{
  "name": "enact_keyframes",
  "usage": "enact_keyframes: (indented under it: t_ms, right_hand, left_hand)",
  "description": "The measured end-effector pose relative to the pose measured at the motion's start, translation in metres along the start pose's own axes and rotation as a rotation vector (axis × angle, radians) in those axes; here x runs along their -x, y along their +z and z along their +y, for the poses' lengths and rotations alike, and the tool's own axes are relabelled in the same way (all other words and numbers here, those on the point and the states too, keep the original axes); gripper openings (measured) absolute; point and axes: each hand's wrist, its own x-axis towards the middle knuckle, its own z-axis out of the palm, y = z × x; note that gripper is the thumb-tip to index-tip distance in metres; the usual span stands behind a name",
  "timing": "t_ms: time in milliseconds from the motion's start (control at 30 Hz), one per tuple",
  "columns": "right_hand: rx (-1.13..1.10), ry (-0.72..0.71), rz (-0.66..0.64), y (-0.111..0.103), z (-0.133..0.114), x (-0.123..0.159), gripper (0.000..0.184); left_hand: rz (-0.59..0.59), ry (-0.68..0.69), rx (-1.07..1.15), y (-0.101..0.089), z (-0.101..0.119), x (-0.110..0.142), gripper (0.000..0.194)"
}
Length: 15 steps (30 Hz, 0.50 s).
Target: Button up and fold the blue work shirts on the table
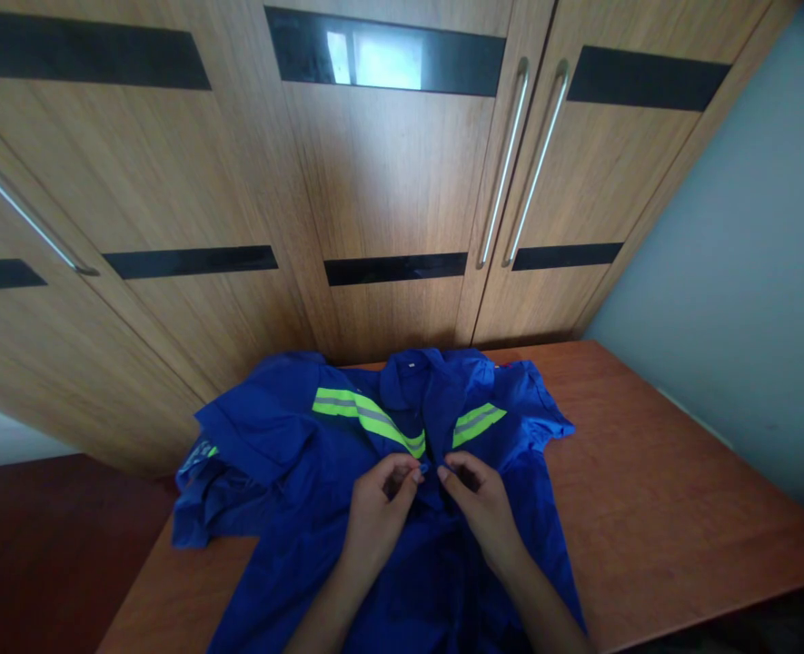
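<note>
A small pale label (411, 365) shows inside the collar (402, 386) of the blue shirt (326, 472); its writing is too small to read. The shirt lies spread on the desk (653, 481), collar toward the cupboard (388, 163), with yellow-green and grey bands (374, 421) across its chest. The left hand (382, 504) has its grip closed, thumb and finger pinching one front edge of the shirt; the right hand (480, 500) pinches the other edge, just beside it. Blue cloth (221, 518) is bunched at the left; whether it belongs to the shirt I cannot tell. The desk is reddish-brown wood. Behind it, the cupboard has black panels and metal handles. A grey-blue wall (735, 272) stands at the right, dark red floor (40, 554) at the left.
</note>
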Motion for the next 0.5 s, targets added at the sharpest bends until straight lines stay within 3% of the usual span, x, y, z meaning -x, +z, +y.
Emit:
enact_keyframes:
  t_ms: [233, 367, 500]
  right_hand:
    - [0.285, -0.232, -0.084, 0.009, -0.023, 0.001, 0.010]
    - [0.287, -0.209, -0.089, 0.013, -0.021, -0.001, 0.012]
    - [0.112, -0.103, -0.004, 0.011, -0.017, -0.004, 0.012]
  left_hand:
    - [0.012, 0.060, -0.008, -0.002, 0.006, -0.006, 0.018]
    - [-0.033, 0.008, 0.098, -0.005, 0.010, -0.006, 0.022]
    - [-0.029, -0.010, 0.077, -0.007, 0.015, -0.003, 0.023]
